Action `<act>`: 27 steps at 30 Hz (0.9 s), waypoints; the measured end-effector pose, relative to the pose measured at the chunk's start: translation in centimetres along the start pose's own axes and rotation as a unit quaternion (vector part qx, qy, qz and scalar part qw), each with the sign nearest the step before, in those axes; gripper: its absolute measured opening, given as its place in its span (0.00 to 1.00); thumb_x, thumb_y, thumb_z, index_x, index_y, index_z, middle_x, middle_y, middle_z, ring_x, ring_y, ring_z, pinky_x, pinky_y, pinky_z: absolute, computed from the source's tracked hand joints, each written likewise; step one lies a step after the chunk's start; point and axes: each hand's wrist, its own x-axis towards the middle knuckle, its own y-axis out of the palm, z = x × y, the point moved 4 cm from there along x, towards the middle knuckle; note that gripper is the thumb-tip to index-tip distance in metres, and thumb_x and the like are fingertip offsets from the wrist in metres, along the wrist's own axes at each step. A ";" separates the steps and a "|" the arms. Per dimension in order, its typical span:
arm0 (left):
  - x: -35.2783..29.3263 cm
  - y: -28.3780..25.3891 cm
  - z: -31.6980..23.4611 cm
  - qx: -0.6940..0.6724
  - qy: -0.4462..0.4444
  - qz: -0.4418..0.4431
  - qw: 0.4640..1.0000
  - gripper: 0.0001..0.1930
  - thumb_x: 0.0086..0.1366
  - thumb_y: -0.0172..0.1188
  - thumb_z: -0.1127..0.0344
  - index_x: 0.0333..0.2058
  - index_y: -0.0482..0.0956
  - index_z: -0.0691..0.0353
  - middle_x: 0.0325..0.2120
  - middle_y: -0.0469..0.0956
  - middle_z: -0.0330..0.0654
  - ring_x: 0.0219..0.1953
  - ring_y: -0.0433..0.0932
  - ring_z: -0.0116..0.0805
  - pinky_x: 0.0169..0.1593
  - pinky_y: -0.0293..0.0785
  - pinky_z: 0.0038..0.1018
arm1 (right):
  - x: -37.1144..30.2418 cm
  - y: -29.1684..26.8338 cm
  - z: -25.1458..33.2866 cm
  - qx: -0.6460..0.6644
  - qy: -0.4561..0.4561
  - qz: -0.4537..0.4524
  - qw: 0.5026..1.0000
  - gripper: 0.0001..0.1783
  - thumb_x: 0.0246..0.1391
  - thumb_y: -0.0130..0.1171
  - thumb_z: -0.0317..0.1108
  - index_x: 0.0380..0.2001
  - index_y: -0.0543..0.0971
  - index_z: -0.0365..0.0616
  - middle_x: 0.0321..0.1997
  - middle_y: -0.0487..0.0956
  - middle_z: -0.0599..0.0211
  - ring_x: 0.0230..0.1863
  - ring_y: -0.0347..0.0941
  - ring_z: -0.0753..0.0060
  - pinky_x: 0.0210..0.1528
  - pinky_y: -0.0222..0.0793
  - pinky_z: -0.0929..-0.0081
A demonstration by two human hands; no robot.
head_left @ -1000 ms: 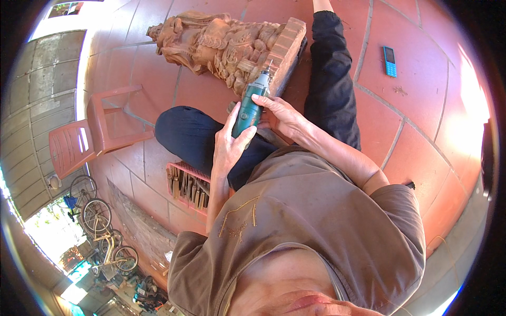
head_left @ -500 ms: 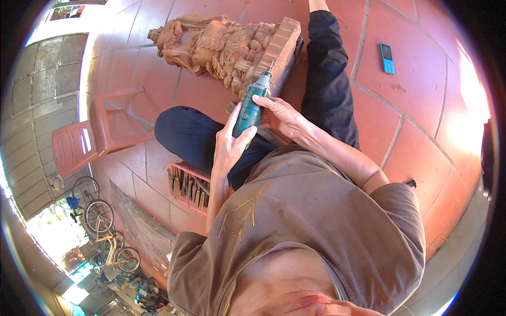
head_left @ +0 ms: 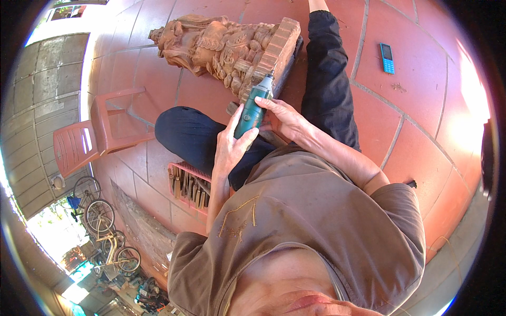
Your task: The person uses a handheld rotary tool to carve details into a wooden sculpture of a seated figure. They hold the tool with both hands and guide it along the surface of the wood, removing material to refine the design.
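Both of my hands hold a green rotary tool (head_left: 251,115) with a grey nose and a thin bit pointing away from me. My left hand (head_left: 230,146) is wrapped round the tool's near left side, thumb along the body. From the right, my right hand (head_left: 287,120) grips it with the thumb pressed on top near the nose; its other fingers are mostly hidden behind the tool. Just beyond the tool a carved wooden statue (head_left: 216,48) lies on its side, its base toward the right. The bit overlaps the base in view; whether it touches I cannot tell.
A pink basket (head_left: 173,183) of wooden-handled tools stands by my left leg. Further left is a reddish plastic chair (head_left: 99,131), with bicycles (head_left: 100,216) behind. A blue keypad phone (head_left: 388,58) lies on the tiled floor (head_left: 416,110) to the right, beyond my outstretched leg.
The rotary tool and both hands have shifted very slightly toward me and to the right. My grip looks the same, and the statue has stayed in place.
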 end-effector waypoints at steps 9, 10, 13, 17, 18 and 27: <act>0.0 -0.1 0.1 -0.005 0.000 -0.005 1.000 0.34 0.63 0.66 0.62 0.64 0.64 0.66 0.37 0.80 0.49 0.35 0.77 0.26 0.40 0.76 0.25 | 0.0 0.3 0.1 0.007 -0.002 0.008 1.000 0.29 0.54 0.69 0.48 0.52 0.73 0.42 0.46 0.79 0.60 0.47 0.77 0.62 0.52 0.73 0.54; 0.0 -0.1 0.1 -0.005 0.004 -0.008 1.000 0.34 0.63 0.66 0.62 0.64 0.64 0.66 0.37 0.80 0.49 0.34 0.77 0.26 0.39 0.76 0.24 | 0.1 0.3 0.1 0.006 -0.002 0.006 1.000 0.29 0.54 0.69 0.48 0.52 0.73 0.42 0.46 0.79 0.60 0.47 0.77 0.62 0.52 0.73 0.54; 0.2 -0.1 0.4 -0.010 0.011 -0.007 1.000 0.34 0.63 0.65 0.63 0.65 0.64 0.65 0.36 0.80 0.48 0.33 0.77 0.26 0.38 0.76 0.24 | 0.3 0.1 0.1 0.003 -0.002 0.003 1.000 0.30 0.54 0.69 0.49 0.52 0.73 0.42 0.47 0.79 0.59 0.47 0.77 0.61 0.52 0.73 0.54; 0.2 -0.2 0.2 -0.013 -0.006 -0.002 1.000 0.34 0.63 0.66 0.63 0.65 0.64 0.64 0.35 0.80 0.47 0.31 0.76 0.25 0.37 0.76 0.24 | 0.3 0.1 0.2 -0.004 0.000 0.000 1.000 0.31 0.53 0.69 0.49 0.52 0.73 0.41 0.47 0.79 0.58 0.47 0.77 0.61 0.53 0.72 0.54; 0.2 -0.2 0.1 -0.012 -0.011 -0.002 1.000 0.34 0.63 0.66 0.63 0.65 0.64 0.64 0.35 0.80 0.47 0.31 0.76 0.25 0.37 0.76 0.24 | 0.4 0.2 0.2 -0.004 0.001 0.001 1.000 0.31 0.53 0.70 0.49 0.52 0.73 0.41 0.47 0.79 0.58 0.47 0.77 0.61 0.53 0.73 0.54; 0.5 -0.6 0.8 -0.014 -0.001 -0.015 1.000 0.33 0.63 0.66 0.63 0.65 0.64 0.64 0.35 0.80 0.47 0.32 0.77 0.26 0.38 0.76 0.24 | 0.7 0.7 0.4 -0.011 0.003 -0.002 1.000 0.30 0.53 0.70 0.49 0.50 0.74 0.40 0.44 0.80 0.60 0.45 0.78 0.62 0.50 0.75 0.55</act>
